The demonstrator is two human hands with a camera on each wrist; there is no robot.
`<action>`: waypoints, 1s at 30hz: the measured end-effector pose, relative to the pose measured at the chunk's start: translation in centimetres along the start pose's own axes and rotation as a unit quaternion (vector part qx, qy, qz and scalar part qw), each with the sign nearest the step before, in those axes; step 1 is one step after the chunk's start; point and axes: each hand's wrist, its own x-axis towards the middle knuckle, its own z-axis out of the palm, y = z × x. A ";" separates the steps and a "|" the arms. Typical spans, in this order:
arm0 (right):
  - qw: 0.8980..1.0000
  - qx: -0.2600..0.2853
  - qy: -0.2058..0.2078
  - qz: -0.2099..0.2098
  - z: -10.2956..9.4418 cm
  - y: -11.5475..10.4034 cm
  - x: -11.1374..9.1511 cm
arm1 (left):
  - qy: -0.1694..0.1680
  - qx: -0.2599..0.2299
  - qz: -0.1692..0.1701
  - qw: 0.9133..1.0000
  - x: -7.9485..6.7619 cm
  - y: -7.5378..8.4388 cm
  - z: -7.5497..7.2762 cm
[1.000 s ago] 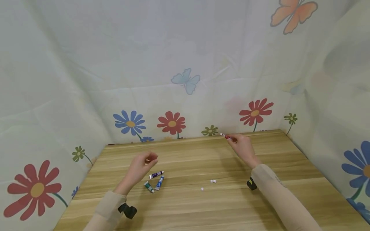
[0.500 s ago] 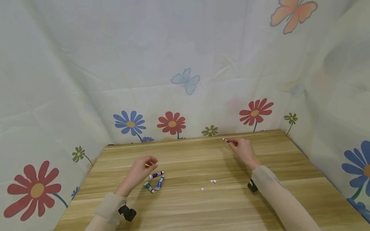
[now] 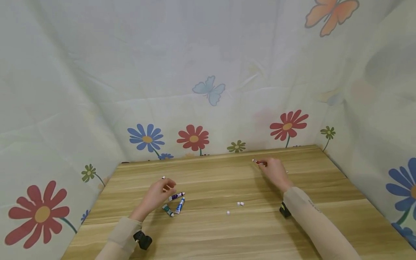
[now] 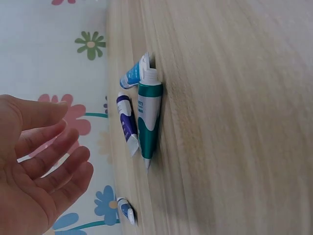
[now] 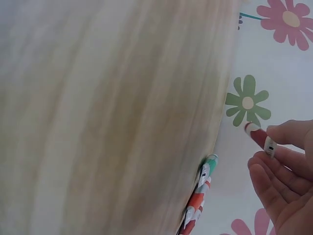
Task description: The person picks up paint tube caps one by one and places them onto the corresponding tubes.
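My right hand [image 3: 275, 172] pinches a red paint tube [image 3: 258, 162] between thumb and fingertips, above the far right of the table. In the right wrist view, the red paint tube [image 5: 257, 136] points up and away from the fingers. My left hand [image 3: 157, 195] hovers with loosely bent fingers and holds nothing. Just beside it lie a purple tube [image 3: 176, 196], a blue tube [image 3: 180, 205] and a green tube [image 3: 167, 210]. The left wrist view also shows a small dark blue and white tube [image 4: 125, 211] lying apart, mostly hidden by my left hand in the head view.
Small white caps [image 3: 240, 204] lie mid-table, with another white cap [image 3: 228, 212] nearer. Several tubes, one of them orange-red [image 5: 196, 199], lie by the right hand, mostly hidden from the head. A flowered cloth [image 3: 208, 119] hangs behind the wooden table [image 3: 201, 238].
My right hand has lowered toward the table with the red paint tube and drifted slightly right. My left hand has sunk a little, and a white tube end now shows behind it.
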 end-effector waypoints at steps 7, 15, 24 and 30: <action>1.000 -0.015 -0.024 -0.001 -0.2 -0.2 0.1 | -0.016 0.005 -0.046 0.999 0.2 -0.6 0.1; 0.998 -0.035 -0.046 0.009 -0.1 0.5 0.0 | -0.035 0.012 -0.057 0.998 0.1 -1.3 0.3; 0.996 -0.044 -0.073 0.020 -0.2 0.8 -0.2 | -0.051 0.006 -0.064 0.997 0.0 -1.9 0.5; 0.994 -0.050 -0.091 0.022 -0.2 0.8 -0.2 | -0.059 0.010 -0.045 0.997 0.0 -2.1 0.6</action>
